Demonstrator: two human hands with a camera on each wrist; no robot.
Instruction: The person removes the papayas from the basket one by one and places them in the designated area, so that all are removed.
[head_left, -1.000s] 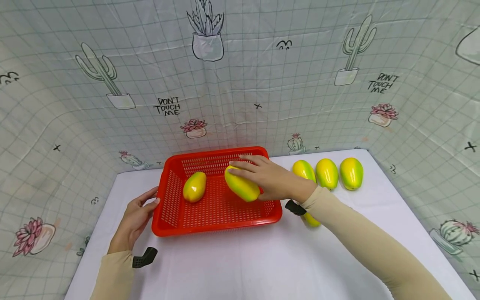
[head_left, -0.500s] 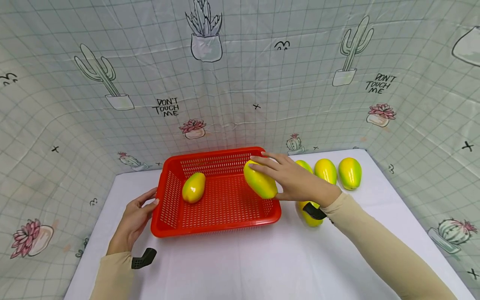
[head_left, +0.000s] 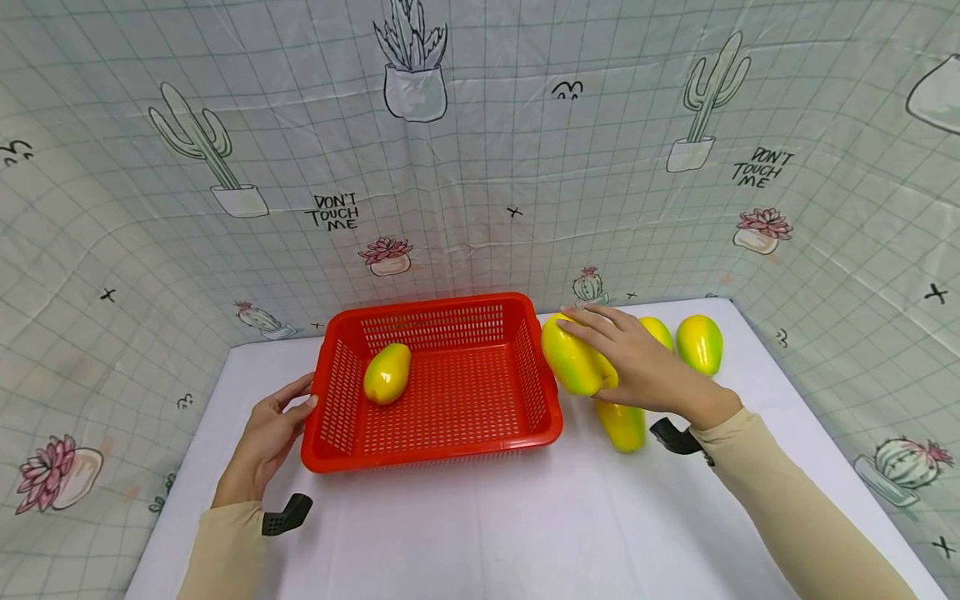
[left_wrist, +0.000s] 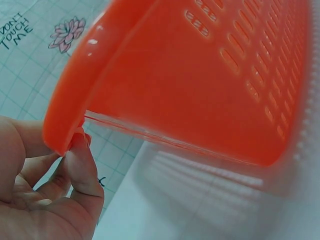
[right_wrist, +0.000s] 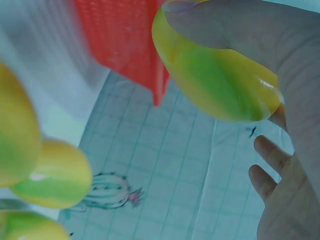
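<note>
My left hand [head_left: 270,433] pinches the left rim of a red plastic basket [head_left: 431,456] between thumb and fingers, plain in the left wrist view too. Inside the basket, toward its left end, lies one yellow-green mango [head_left: 387,374]. A second mango [head_left: 573,357] is gripped between the thumb and fingers of my right hand [head_left: 645,367], just outside the basket's right wall. In the right wrist view, the thumb lies across this held mango [right_wrist: 220,80], with the basket [right_wrist: 125,45] close behind it. Another mango [head_left: 624,427] lies below my right hand, partly covered.
Further mangoes rest on the white table [head_left: 480,533] to the right: one mango [head_left: 657,332] half behind my right hand and one mango [head_left: 700,344] at the far right. A patterned cloth [head_left: 480,167] walls off the back and sides.
My right hand has carried the gripped mango rightward, from over the basket to outside its right wall, above the other mangoes. My left hand stays on the rim.
</note>
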